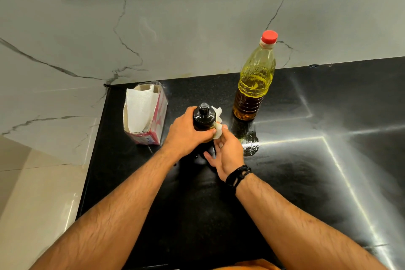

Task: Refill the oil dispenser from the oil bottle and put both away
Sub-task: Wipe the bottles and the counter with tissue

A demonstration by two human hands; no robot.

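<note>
Left hand (186, 136) is gripping the capped dispenser (204, 118); right hand (228, 151) is pinching a tissue (217, 131), wiping it. Capped bottle (254, 81) is standing at two o'clock, so refilling looks done and storing is remaining.

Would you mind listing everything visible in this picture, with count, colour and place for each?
oil dispenser: one, dark with a black top, on the counter at centre, held.
tissue: one, white, pressed against the dispenser's right side.
oil bottle: one, clear with yellow oil and a red cap on, standing right of the dispenser, near the wall.
tissue box: one, pink and white, open, left of the dispenser.
counter: one, glossy black.
wall: grey veined marble, behind and to the left.
wristband: one, black, on the right wrist.
left hand: grips the dispenser.
right hand: pinches the tissue.
</note>
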